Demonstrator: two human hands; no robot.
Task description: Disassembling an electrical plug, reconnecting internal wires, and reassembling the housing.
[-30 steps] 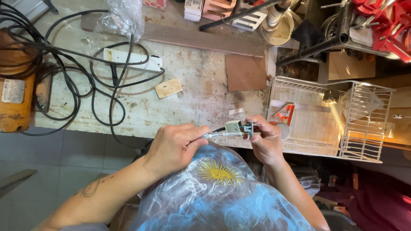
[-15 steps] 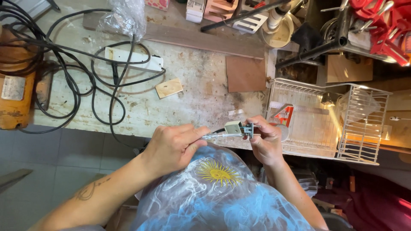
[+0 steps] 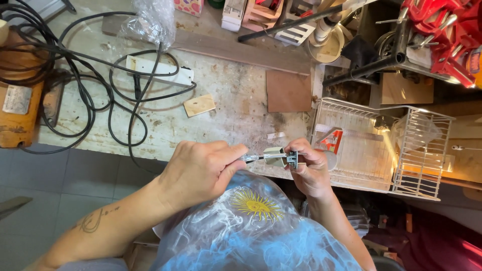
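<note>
My left hand (image 3: 201, 168) grips a thin metal tool (image 3: 252, 157), its shaft pointing right into a small beige and dark electrical part (image 3: 282, 157). My right hand (image 3: 310, 168) pinches that part by its right end. Both hands are held close to my body, just over the near edge of the worn workbench (image 3: 236, 105). The tool's handle is hidden inside my left fist.
Black cables (image 3: 90, 95) and a white power strip (image 3: 159, 70) lie on the bench's left. A small wood block (image 3: 199, 105) and a brown board (image 3: 288, 91) lie farther back. A white wire basket (image 3: 381, 145) stands to the right. Red clamps (image 3: 442, 25) sit at the back right.
Both hands with the tool and part have shifted slightly lower in view; the grip looks the same.
</note>
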